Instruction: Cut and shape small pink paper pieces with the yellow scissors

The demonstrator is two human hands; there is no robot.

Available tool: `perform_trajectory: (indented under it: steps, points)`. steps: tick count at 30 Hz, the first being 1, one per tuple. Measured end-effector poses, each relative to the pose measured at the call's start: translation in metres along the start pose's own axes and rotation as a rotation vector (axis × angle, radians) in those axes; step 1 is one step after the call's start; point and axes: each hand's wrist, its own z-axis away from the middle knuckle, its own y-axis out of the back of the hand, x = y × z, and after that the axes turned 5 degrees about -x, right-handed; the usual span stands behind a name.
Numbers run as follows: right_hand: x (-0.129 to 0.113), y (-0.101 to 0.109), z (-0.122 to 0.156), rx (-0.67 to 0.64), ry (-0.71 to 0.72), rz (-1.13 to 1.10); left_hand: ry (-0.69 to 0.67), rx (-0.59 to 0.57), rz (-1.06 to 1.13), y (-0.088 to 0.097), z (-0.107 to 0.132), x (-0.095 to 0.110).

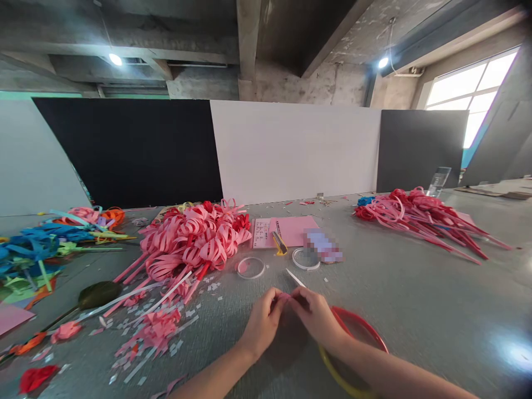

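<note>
My left hand (261, 320) and my right hand (316, 317) meet low in the middle of the view, both closed in a pinch. Between their fingertips shows a small pink paper piece (285, 297), mostly hidden by the fingers. A white pointed stick (294, 277) sticks out just beyond the right hand; whether that hand touches it I cannot tell. Under the right forearm, a thin red hoop (366, 321) and a yellow curved strip (332, 371) lie on the grey table (424, 293).
Pink paper-strip flowers (195, 238) are heaped left of centre, with paper scraps (160, 332) in front. Clear tape rings (250, 268), a yellow cutter (280, 243), a pink sheet (293, 231) and a blurred-out phone-like object (322, 245) lie ahead. More pink flowers (415, 216) lie right, near a glass (438, 182).
</note>
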Motion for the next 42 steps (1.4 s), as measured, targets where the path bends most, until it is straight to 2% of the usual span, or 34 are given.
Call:
perform_trajectory:
  steps: [6,16,24,27,30,31,33,35,37,38,42]
  points:
    - [-0.003,0.001,-0.001,0.065,-0.011,-0.011,-0.019,0.016,0.012,-0.001,-0.001,0.000]
    - [-0.002,0.001,-0.002,0.047,-0.028,-0.012,0.014,0.086,-0.006,0.000,-0.002,-0.005]
    - [-0.001,-0.003,0.001,0.039,-0.010,-0.002,-0.013,0.013,-0.005,0.001,0.000,0.001]
    - [-0.004,0.004,-0.003,0.046,0.017,0.021,0.004,0.039,0.019,0.001,0.000,0.001]
    - [-0.010,0.033,-0.011,0.080,0.046,0.201,0.047,0.066,0.076,0.001,-0.001,-0.001]
    - [-0.012,0.046,-0.013,0.048,0.052,0.313,0.056,0.071,0.096,0.001,-0.001,-0.002]
    - [-0.017,0.070,-0.011,-0.089,-0.002,0.537,0.057,0.085,0.128,0.001,-0.002,-0.003]
    - [-0.020,0.084,-0.002,-0.250,-0.157,0.718,0.049,0.106,0.149,0.001,-0.002,-0.003]
    - [-0.020,0.086,0.011,-0.378,-0.329,0.827,0.045,0.119,0.162,0.002,-0.002,-0.001]
    - [-0.018,0.082,0.018,-0.401,-0.376,0.851,0.041,0.123,0.165,0.002,-0.002,0.000]
    - [-0.001,0.062,0.035,-0.251,-0.291,0.875,0.018,0.123,0.175,0.003,-0.003,0.001]
